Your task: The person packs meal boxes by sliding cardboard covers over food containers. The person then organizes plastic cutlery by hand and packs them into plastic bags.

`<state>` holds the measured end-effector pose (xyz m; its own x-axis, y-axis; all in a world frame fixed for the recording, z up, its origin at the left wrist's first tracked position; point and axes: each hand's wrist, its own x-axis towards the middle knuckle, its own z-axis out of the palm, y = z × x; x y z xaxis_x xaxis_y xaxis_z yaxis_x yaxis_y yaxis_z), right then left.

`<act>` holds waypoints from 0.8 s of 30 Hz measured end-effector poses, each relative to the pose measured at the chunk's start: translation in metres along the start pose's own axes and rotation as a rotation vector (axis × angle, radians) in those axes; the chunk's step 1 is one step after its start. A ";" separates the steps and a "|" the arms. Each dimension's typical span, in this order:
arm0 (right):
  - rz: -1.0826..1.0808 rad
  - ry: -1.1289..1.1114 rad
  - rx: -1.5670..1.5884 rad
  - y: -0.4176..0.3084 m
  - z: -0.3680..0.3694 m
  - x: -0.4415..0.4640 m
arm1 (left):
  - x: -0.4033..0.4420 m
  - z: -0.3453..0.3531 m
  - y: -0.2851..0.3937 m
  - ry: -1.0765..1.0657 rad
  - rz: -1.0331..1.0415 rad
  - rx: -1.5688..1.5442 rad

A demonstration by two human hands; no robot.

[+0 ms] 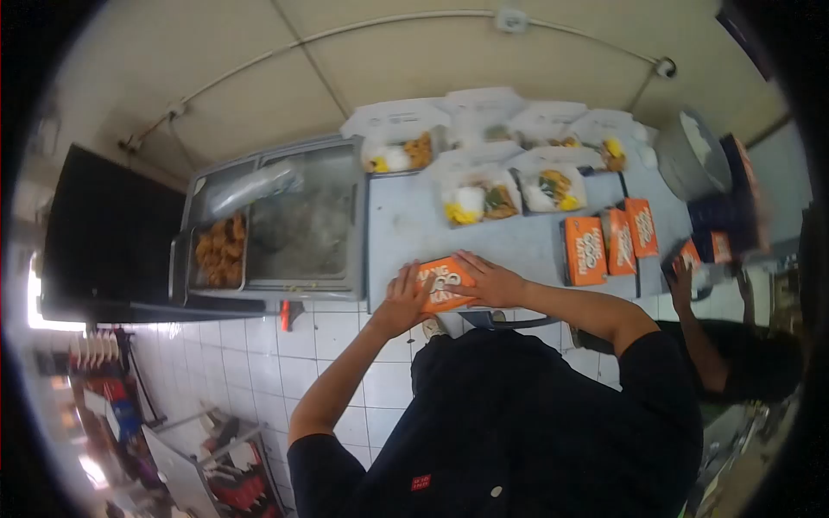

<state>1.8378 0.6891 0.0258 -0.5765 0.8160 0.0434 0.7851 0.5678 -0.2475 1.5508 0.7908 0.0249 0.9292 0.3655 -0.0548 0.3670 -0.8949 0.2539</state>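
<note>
An orange box point(448, 278) with white lettering lies closed at the front edge of the light table, between my two hands. My left hand point(402, 300) presses on its left side, fingers reaching over the lid. On the right side and top rests my right hand point(492, 281), its fingers spread over the lid. Beyond it stand open white boxes of food, among them one with rice, yellow and brown pieces point(480, 201) and another point(553, 188). To the right are closed orange boxes point(585, 251), standing side by side.
A grey freezer point(361, 216) at the left holds a tray of fried pieces point(221, 250) and a plastic bag point(259, 186). A pot of rice point(693, 155) stands back right. At the right, a co-worker's hands point(682, 289) are near another orange box.
</note>
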 end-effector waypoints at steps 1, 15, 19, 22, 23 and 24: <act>-0.008 -0.009 -0.015 -0.002 -0.002 -0.002 | 0.000 0.001 0.001 -0.013 0.028 0.029; 0.369 0.135 0.094 -0.035 0.022 -0.042 | 0.069 0.020 -0.009 0.274 -0.287 -0.319; 0.756 0.167 0.051 -0.064 0.027 -0.090 | 0.169 0.028 -0.017 0.532 -0.581 -0.887; 1.012 0.238 -0.038 -0.071 0.027 -0.117 | 0.179 0.034 -0.034 0.419 -0.516 -0.805; 1.095 0.281 -0.054 -0.071 0.028 -0.122 | 0.175 0.036 -0.039 0.444 -0.506 -0.836; 1.177 0.266 -0.105 -0.070 0.028 -0.128 | 0.162 0.038 -0.045 0.463 -0.498 -0.862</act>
<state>1.8504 0.5418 0.0104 0.5575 0.8289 0.0454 0.8194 -0.5407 -0.1903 1.6870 0.8803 -0.0324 0.5127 0.8584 -0.0161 0.3747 -0.2069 0.9037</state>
